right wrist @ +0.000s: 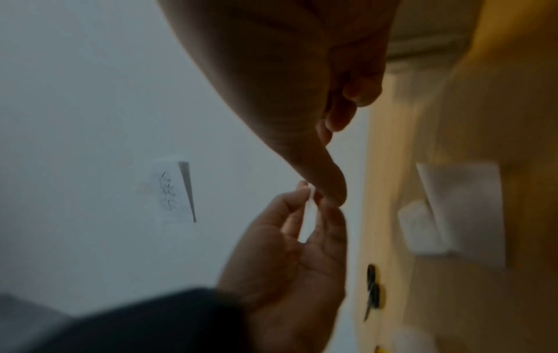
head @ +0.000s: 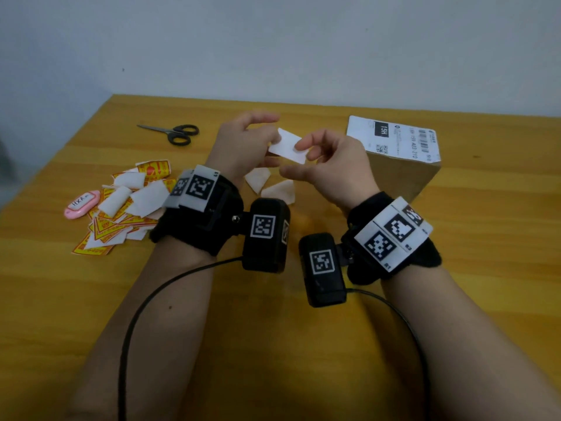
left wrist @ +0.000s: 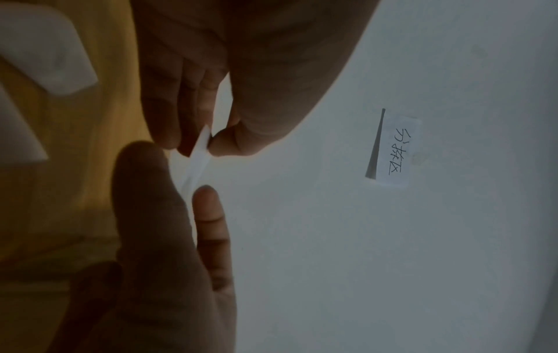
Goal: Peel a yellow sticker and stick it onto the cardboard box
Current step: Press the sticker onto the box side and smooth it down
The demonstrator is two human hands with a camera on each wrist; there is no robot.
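Both hands hold one small sticker sheet (head: 287, 146) above the middle of the wooden table (head: 303, 329), its white back facing me. My left hand (head: 247, 144) pinches its left end and my right hand (head: 321, 156) pinches its right end. In the left wrist view the sheet (left wrist: 199, 157) shows edge-on between thumb and finger of each hand. The right wrist view is blurred, with the sheet (right wrist: 309, 203) a thin pale strip. The cardboard box (head: 397, 165) stands at the right, a white shipping label (head: 394, 138) on its top.
A heap of yellow-and-red stickers and white backing pieces (head: 127, 205) lies at the left, with a pink tag (head: 81, 205) beside it. Black scissors (head: 173, 133) lie at the back. Two backing scraps (head: 267, 185) rest under my hands. A paper note (left wrist: 395, 150) hangs on the wall.
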